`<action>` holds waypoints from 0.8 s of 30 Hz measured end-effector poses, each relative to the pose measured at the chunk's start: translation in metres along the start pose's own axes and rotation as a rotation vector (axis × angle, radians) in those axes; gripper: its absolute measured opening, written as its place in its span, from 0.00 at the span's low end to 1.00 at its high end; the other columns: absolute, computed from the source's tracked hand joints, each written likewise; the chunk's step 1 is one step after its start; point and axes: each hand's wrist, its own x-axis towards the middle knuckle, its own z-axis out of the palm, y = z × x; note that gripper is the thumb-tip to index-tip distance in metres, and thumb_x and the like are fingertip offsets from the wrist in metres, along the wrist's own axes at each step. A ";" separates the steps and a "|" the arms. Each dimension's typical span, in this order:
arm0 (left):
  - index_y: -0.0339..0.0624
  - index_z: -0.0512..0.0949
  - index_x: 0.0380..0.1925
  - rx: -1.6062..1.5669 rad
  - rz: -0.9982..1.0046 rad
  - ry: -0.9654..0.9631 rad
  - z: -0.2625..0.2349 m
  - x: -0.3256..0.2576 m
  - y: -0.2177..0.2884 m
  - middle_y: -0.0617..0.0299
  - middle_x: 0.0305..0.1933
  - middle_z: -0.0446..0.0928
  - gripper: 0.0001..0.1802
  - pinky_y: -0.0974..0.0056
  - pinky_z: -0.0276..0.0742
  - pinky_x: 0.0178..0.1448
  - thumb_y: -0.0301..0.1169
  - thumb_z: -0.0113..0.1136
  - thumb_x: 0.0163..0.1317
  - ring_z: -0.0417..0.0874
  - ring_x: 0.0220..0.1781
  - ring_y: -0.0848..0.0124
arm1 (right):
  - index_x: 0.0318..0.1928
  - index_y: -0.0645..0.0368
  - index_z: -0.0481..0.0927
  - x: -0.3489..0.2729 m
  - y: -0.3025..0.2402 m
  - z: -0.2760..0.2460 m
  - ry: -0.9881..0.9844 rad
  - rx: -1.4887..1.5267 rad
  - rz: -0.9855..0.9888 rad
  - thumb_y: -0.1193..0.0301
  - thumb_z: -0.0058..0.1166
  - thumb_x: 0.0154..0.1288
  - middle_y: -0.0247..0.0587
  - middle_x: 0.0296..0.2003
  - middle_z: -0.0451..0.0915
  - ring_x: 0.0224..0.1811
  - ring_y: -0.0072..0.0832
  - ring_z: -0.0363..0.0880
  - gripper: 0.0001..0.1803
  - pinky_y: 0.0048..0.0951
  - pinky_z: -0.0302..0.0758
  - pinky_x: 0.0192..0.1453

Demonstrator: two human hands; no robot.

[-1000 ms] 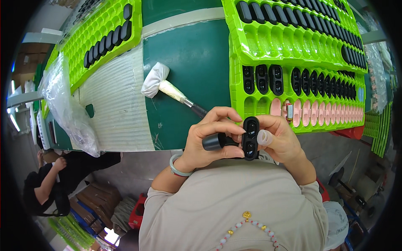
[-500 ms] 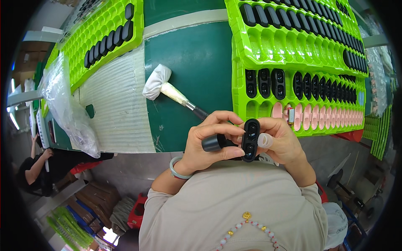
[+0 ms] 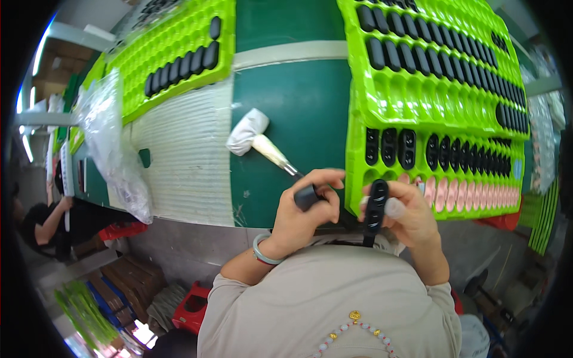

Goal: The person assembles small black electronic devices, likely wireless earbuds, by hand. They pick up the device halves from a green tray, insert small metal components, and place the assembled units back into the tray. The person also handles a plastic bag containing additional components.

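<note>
My left hand (image 3: pixel 307 206) is curled round a black cylindrical tool (image 3: pixel 307 198) whose blunt end shows; its other end is hidden by my fingers. My right hand (image 3: pixel 406 216) grips a narrow black earbud case part (image 3: pixel 376 206) with two glossy wells, held upright in front of my chest. A small translucent whitish cap-like piece (image 3: pixel 394 207) sits among the same fingers. Beyond my left hand lies a mallet (image 3: pixel 270 150), its head wrapped in white cloth and its handle end running behind that hand. Some of the fingers are blurred.
A green tray (image 3: pixel 356 179) at the right holds rows of black two-well parts and pink inserts, with another green tray (image 3: pixel 412 98) of black cases above it. At the far left are a green tray (image 3: pixel 128 98), a clear plastic bag (image 3: pixel 113 143) and a seated person (image 3: pixel 51 221).
My left hand has drawn away leftward from the case part, still with the black tool. My right hand has shifted slightly right and lower with the case part. The whole view has shifted.
</note>
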 end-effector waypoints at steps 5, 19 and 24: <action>0.35 0.68 0.41 -0.697 -0.235 -0.163 -0.002 0.013 0.035 0.60 0.34 0.69 0.31 0.70 0.73 0.36 0.55 0.32 0.69 0.73 0.29 0.73 | 0.51 0.67 0.73 0.008 -0.018 -0.002 -0.026 -0.093 -0.071 0.65 0.54 0.65 0.44 0.40 0.80 0.40 0.30 0.81 0.20 0.30 0.80 0.43; 0.35 0.63 0.60 -0.506 -0.401 -0.095 0.006 0.015 0.051 0.61 0.48 0.75 0.22 0.68 0.73 0.52 0.33 0.47 0.69 0.76 0.45 0.75 | 0.48 0.65 0.74 0.019 -0.034 0.015 0.004 -0.174 0.027 0.68 0.56 0.63 0.39 0.38 0.80 0.38 0.24 0.80 0.16 0.28 0.81 0.41; 0.33 0.67 0.57 -0.358 -0.390 -0.054 0.009 0.017 0.054 0.61 0.48 0.75 0.20 0.70 0.73 0.54 0.27 0.53 0.66 0.77 0.48 0.75 | 0.47 0.66 0.74 0.018 -0.032 0.019 0.022 -0.235 0.027 0.72 0.59 0.61 0.38 0.38 0.80 0.39 0.22 0.79 0.16 0.26 0.80 0.41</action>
